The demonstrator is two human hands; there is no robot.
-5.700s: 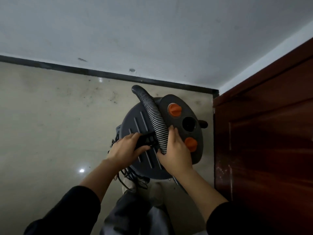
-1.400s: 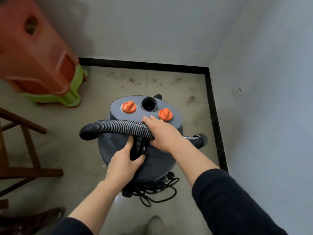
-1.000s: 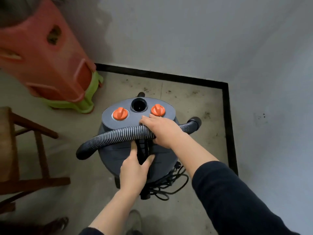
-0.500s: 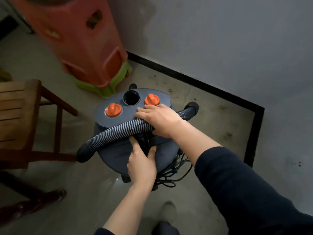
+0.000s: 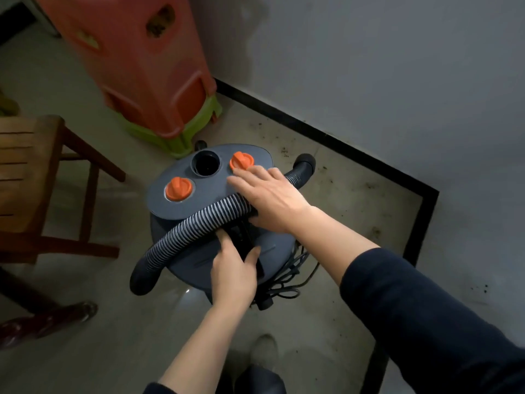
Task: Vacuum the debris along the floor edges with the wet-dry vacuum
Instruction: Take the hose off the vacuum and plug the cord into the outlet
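Gripping black carry handle (image 5: 244, 237) of bulky grey drum-shaped wet-dry vacuum (image 5: 199, 194) with left hand (image 5: 234, 275), fingers curled; right hand (image 5: 267, 194) spread flat, pinning springy ribbed grey hose (image 5: 196, 226). Probably heavy; lift by handle.

Under my hands stands the vacuum (image 5: 199, 260), in a floor corner. The hose (image 5: 199, 223) lies across its lid, running from below-left of my left hand (image 5: 233, 277) to beyond my right hand (image 5: 272, 200), which rests on it. My left hand sits at the lid handle (image 5: 244, 237), nearer me. Stacked stools (image 5: 147, 69) stand beyond the hands; a chair (image 5: 31, 177) is far left. The cord (image 5: 292, 274) lies right of my left hand.
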